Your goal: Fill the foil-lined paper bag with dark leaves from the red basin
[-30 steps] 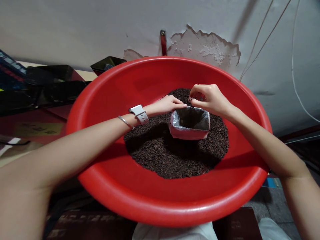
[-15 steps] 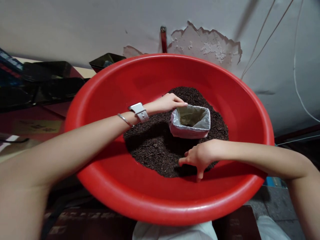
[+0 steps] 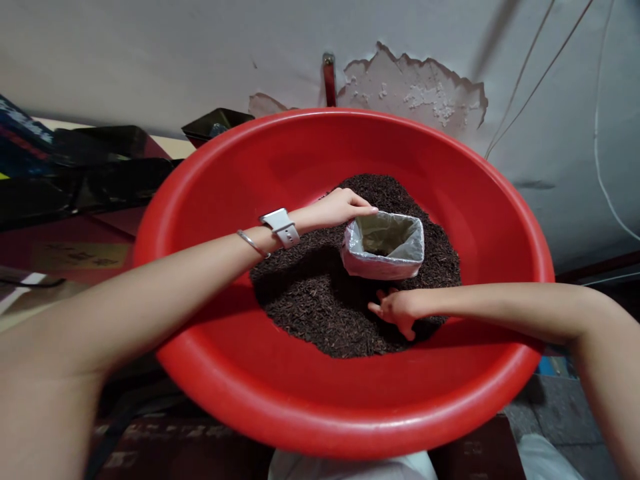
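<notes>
Count: I see one red basin, one lined box, one heap of dark tea leaves.
Box: open-topped, silvery liner.
Left hand: fingers together, touching its rim.
Right hand: curled into the leaves.

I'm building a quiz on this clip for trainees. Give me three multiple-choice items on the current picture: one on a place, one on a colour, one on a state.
1. Where does the lined box stand?
A. On the dark grains inside the basin
B. On the floor beside the basin
C. On the person's lap

2. What colour is the basin?
A. Blue
B. Red
C. Green

3. What is the right hand doing?
A. Holding the box up in the air
B. Resting on the basin's rim
C. Lying low in the grains, in front of the box

Answers:
1. A, the grains surround the box's base.
2. B, its rim and walls are plainly red.
3. C, its fingers dig into the grains near the box, while the left hand, with a watch on its wrist, touches the box's far left corner.
</notes>
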A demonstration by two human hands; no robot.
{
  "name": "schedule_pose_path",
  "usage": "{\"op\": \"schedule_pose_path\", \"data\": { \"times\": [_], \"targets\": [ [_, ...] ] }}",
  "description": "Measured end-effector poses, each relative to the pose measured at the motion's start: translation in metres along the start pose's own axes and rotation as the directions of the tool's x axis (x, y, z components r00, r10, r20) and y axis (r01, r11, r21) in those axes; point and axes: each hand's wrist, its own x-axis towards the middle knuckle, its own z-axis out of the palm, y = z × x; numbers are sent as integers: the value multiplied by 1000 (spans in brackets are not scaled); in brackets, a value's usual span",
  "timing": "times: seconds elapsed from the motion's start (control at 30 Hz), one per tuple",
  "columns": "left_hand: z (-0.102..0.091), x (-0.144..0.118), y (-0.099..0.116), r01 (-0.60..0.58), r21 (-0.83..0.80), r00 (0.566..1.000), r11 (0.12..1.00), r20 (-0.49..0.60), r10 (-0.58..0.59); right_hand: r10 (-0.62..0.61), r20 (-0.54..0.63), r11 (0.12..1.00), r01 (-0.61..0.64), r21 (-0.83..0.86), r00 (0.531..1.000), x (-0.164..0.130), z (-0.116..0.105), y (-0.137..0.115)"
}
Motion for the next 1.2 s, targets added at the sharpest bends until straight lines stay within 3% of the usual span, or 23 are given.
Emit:
{"op": "schedule_pose_path", "data": {
  "times": [0.1,0.33,0.47,0.6,0.7,0.8,1.0,1.07,1.2],
  "targets": [
    [0,-1,1,16,22,1000,1000,1,-16,0,140,999,5,-36,990,-9,-12,-8],
    [0,-1,1,-25,51,1000,998,-11,26,7,100,973,17,-231,995,-13,-13,-18],
    [0,-2,4,-20,77,1000,997,2,19,-80,60,958,94,-270,995,-17,-19,-13],
    [0,-3,6,-21,82,1000,996,11,20,-78,61,951,92,-294,995,-23,-29,-13],
    [0,-3,6,-28,79,1000,996,4,28,-136,-12,946,126,-300,991,-27,-36,-20],
    [0,-2,7,-21,92,1000,996,6,21,-198,-168,952,149,-268,966,-40,-50,-30],
    [0,-2,7,-28,75,1000,997,4,28,-149,-471,989,124,-84,870,-89,-89,-31],
    [0,-1,5,-46,67,999,997,-1,46,-69,-615,996,94,8,786,-101,-99,-18],
    [1,0,2,-42,73,999,996,-28,44,98,-818,974,115,196,567,-109,-109,12]
  ]
}}
